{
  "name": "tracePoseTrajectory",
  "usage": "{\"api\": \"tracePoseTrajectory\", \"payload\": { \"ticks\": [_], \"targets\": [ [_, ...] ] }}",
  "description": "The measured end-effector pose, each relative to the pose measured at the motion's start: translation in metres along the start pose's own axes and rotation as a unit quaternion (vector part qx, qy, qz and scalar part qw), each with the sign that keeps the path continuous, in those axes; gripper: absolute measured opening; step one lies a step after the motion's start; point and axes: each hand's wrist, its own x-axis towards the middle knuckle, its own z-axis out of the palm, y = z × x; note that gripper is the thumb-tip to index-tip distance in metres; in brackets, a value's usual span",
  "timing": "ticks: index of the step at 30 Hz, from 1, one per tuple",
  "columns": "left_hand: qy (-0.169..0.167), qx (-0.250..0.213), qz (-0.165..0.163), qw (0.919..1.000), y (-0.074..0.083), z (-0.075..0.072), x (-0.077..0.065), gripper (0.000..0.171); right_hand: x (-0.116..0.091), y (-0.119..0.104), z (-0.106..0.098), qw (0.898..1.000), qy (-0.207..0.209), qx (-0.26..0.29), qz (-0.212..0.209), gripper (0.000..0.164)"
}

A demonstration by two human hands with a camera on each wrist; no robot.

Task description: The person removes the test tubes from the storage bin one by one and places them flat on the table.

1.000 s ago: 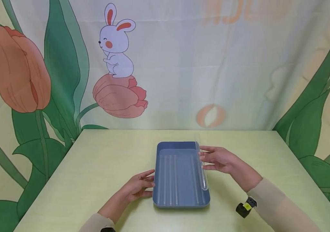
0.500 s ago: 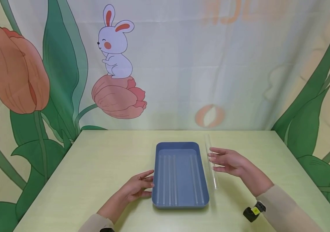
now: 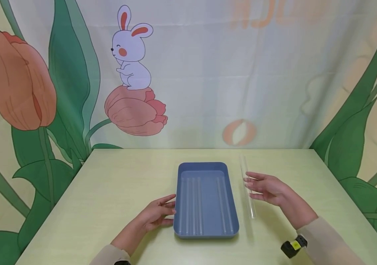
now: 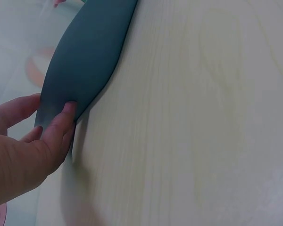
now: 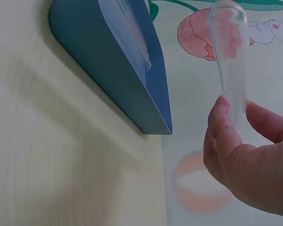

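Beside the right wall of a blue rectangular tray (image 3: 210, 209), my right hand (image 3: 269, 189) pinches a clear test tube (image 3: 251, 210) between thumb and fingers. The tube's rounded end (image 5: 228, 14) points up in the right wrist view, and its other end is hard to make out. My left hand (image 3: 156, 213) touches the tray's left outer wall, fingers lightly bent against it; the left wrist view shows the fingertips on that wall (image 4: 85, 52). Inside the tray lie several clear tubes, a group on the left (image 3: 193, 206) and others along the right (image 3: 224, 206).
The tray rests on a pale wood-look table (image 3: 125, 176). Behind the table hangs a printed curtain (image 3: 195, 73) with tulips and a rabbit. A dark wrist device (image 3: 292, 248) sits by the right sleeve.
My right hand has moved the test tube rightward, from over the tray's right edge to a spot outside it. My left hand and the tray stay in place.
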Motion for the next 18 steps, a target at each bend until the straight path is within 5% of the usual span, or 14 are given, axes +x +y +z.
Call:
{"api": "tracePoseTrajectory", "payload": {
  "ticks": [18],
  "targets": [
    [0.002, -0.001, -0.002, 1.0, 0.001, 0.001, 0.0, 0.072, 0.003, 0.021, -0.015, 0.999, 0.023, 0.017, 0.014, 0.069]
  ]
}}
